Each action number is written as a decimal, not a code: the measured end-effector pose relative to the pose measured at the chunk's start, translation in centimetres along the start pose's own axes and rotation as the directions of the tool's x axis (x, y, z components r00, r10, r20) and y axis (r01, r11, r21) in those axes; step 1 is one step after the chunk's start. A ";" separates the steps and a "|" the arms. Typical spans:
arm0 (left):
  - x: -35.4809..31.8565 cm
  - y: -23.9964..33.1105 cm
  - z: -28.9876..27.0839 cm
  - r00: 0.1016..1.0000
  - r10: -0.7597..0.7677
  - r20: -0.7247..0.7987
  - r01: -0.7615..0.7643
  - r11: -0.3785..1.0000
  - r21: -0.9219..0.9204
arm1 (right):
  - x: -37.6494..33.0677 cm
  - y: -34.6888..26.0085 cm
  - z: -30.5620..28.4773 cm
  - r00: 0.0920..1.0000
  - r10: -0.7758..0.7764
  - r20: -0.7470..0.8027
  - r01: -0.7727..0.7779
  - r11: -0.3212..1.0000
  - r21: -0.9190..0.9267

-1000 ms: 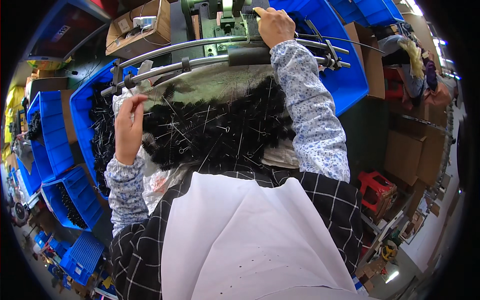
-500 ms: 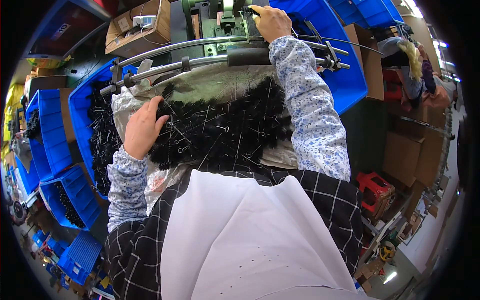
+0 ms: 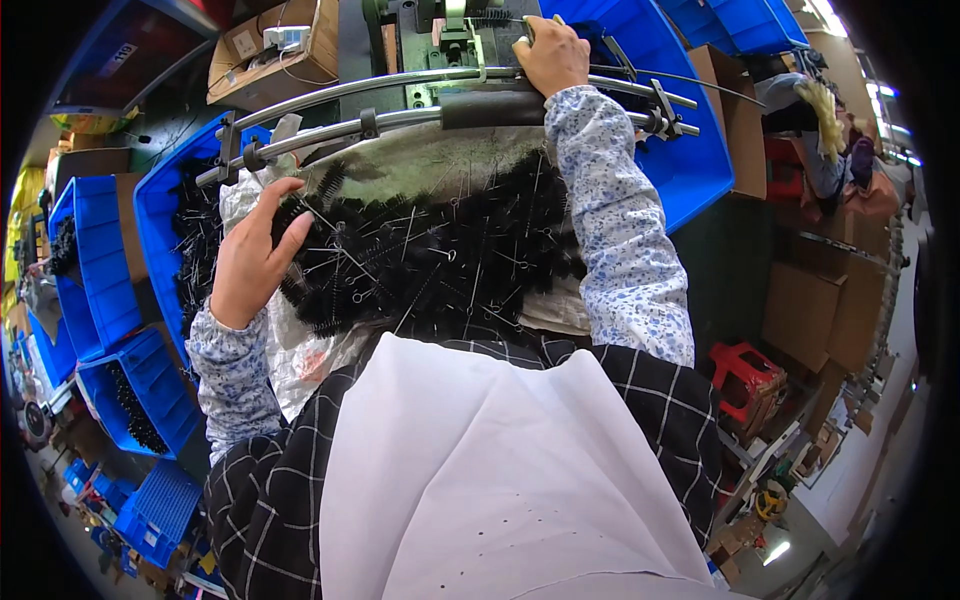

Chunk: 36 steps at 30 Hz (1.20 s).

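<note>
A heap of black wire-stemmed bottle brushes (image 3: 440, 250), some with looped wire ends, lies in front of me on a pale sheet. My left hand (image 3: 250, 262) is over the heap's left edge, thumb and forefinger apart, with no brush visibly gripped. Up at the machine (image 3: 455, 45), my right hand (image 3: 556, 55) is closed, its fingertips at the wire end of a small black brush (image 3: 492, 17). The brush lies sideways by the machine's head. My palm hides part of the grip.
Two curved metal rails (image 3: 400, 122) cross between me and the machine. A blue bin (image 3: 165, 200) of brushes stands left, another blue bin (image 3: 690, 170) right. A cardboard box (image 3: 285, 55) sits back left, a red stool (image 3: 745, 380) at right. Another person (image 3: 830, 140) is far right.
My left hand has moved left and slightly toward me, its thumb and forefinger wider apart. The right hand has shifted slightly right, and the brush by the machine now lies more sideways.
</note>
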<state>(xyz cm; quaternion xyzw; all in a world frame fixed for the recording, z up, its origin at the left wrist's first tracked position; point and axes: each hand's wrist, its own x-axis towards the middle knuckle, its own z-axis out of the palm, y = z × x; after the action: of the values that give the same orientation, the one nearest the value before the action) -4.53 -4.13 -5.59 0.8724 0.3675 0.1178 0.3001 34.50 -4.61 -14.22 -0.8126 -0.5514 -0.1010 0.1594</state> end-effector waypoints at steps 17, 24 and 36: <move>1.3 1.6 -1.1 0.992 0.012 -0.125 -0.019 0.998 -0.058 | 0.1 -4.7 0.2 0.996 -0.062 -0.069 0.062 0.998 -0.004; -0.1 1.2 -1.4 0.996 0.094 -0.013 -0.094 0.994 -0.048 | 1.0 0.6 0.5 0.998 -0.014 0.063 0.016 0.999 -0.031; 1.4 2.2 -0.2 0.969 0.235 -0.071 -0.245 0.930 -0.275 | 2.8 6.5 -6.7 0.983 -0.050 -0.178 0.009 0.974 -0.224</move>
<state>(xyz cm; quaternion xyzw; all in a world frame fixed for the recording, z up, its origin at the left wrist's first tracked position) -2.41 -4.27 -4.07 0.8567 0.2431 0.2210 0.3976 41.62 -6.85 -8.00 -0.8044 -0.5317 -0.2384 0.1156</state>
